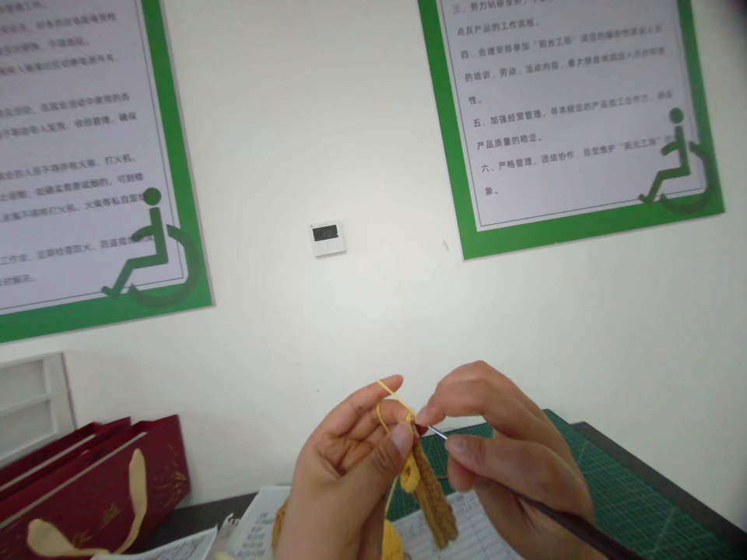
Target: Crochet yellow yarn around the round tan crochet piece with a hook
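Between thumb and fingers, my left hand (350, 459) pinches a piece of yellow and mustard crochet work (433, 498), which hangs down below the fingertips. Yellow yarn (397, 397) runs over the raised left index finger to the work. My right hand (507, 443) grips a crochet hook (436, 432) with a thin metal shaft and a dark handle. The hook's tip meets the top of the crochet work, where fingers partly hide it. Low behind the left hand, part of a yellow ball (392, 540) shows.
A green cutting mat (618, 482) and printed papers (257, 521) lie on the dark table. Dark red gift bags (105, 490) with cream ribbon handles stand at the left. Green-framed posters (467, 225) and a small white thermostat (327, 239) are on the wall.
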`<state>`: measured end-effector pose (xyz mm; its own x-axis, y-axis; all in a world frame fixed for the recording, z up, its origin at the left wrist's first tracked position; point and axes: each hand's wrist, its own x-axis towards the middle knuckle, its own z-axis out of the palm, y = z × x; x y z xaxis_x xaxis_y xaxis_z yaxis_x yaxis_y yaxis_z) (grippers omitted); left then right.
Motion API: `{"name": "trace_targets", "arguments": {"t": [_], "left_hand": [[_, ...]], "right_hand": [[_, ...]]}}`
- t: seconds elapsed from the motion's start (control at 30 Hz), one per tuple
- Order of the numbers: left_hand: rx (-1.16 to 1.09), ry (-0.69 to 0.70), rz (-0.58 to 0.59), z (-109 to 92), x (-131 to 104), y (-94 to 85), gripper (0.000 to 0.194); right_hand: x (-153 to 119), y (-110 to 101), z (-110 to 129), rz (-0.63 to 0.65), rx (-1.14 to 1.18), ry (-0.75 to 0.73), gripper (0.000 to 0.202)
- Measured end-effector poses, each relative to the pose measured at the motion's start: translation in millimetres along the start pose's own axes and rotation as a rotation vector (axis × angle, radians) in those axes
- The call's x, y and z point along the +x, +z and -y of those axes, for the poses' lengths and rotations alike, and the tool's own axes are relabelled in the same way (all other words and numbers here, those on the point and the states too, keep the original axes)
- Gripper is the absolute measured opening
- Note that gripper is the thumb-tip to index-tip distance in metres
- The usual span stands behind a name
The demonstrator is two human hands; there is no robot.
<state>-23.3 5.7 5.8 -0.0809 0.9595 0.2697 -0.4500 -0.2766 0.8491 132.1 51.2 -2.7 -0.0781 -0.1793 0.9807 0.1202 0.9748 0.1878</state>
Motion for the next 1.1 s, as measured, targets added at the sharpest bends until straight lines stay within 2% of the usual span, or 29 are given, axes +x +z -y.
{"name": "trace_targets", "arguments": {"t": [0.17, 0.27, 0.33, 0.37, 0.4, 0.43, 0.47, 0.53, 0.63, 0.73, 0.83, 0.93, 1.03, 1.1], "left_hand": [[-0.028, 0.009, -0.009, 1.4, 1.7, 1.5, 0.046], [-0.031, 0.06, -0.033, 3.4, 1.5, 4.4, 0.046], [-0.031, 0.082, -0.032, 4.9, 0.6, 7.5, 0.046], [-0.027, 0.098, -0.032, 5.6, 0.0, 9.0, 0.044], [-0.016, 0.124, -0.034, 6.4, -0.7, 10.5, 0.043], [0.003, 0.162, -0.042, 7.2, -1.4, 11.7, 0.041], [0.027, 0.208, -0.053, 7.9, -2.0, 12.5, 0.04], [0.078, 0.292, -0.071, 9.1, -3.0, 13.3, 0.038], [0.115, 0.342, -0.075, 10.0, -3.1, 13.2, 0.035], [0.11, 0.325, -0.072, 9.3, -1.5, 12.4, 0.033], [0.111, 0.29, -0.069, 8.4, 0.6, 11.4, 0.03], [0.115, 0.265, -0.058, 8.2, 2.2, 11.7, 0.028], [0.092, 0.248, -0.055, 8.6, 2.9, 13.9, 0.025], [0.075, 0.257, -0.079, 8.9, 3.2, 15.3, 0.024]], "right_hand": [[-10.7, 9.6, -7.4, -0.084, 0.104, -0.04, 0.022], [-19.4, 18.4, -8.5, -0.137, 0.102, 0.031, 0.023], [-24.4, 25.3, -7.7, -0.208, -0.012, 0.111, 0.018], [-26.1, 28.4, -7.2, -0.276, -0.102, 0.09, 0.017], [-27.0, 31.0, -6.7, -0.378, -0.232, 0.01, 0.021], [-27.1, 32.8, -6.2, -0.375, -0.334, -0.098, 0.026], [-26.5, 33.7, -5.7, -0.351, -0.379, -0.112, 0.025], [-24.3, 33.2, -3.9, -0.312, -0.312, -0.077, 0.015], [-22.0, 29.8, 0.2, -0.327, -0.048, 0.106, 0.01], [-20.9, 26.8, 3.1, -0.417, 0.235, 0.384, 0.01], [-17.3, 25.3, 2.1, -0.463, 0.504, 0.699, 0.023], [-12.4, 26.6, -1.3, -0.41, 0.8, 0.936, 0.034], [-11.2, 31.4, -4.5, -0.3, 1.011, 1.036, 0.034], [-13.1, 35.1, -5.9, -0.301, 0.976, 0.975, 0.028]]}}
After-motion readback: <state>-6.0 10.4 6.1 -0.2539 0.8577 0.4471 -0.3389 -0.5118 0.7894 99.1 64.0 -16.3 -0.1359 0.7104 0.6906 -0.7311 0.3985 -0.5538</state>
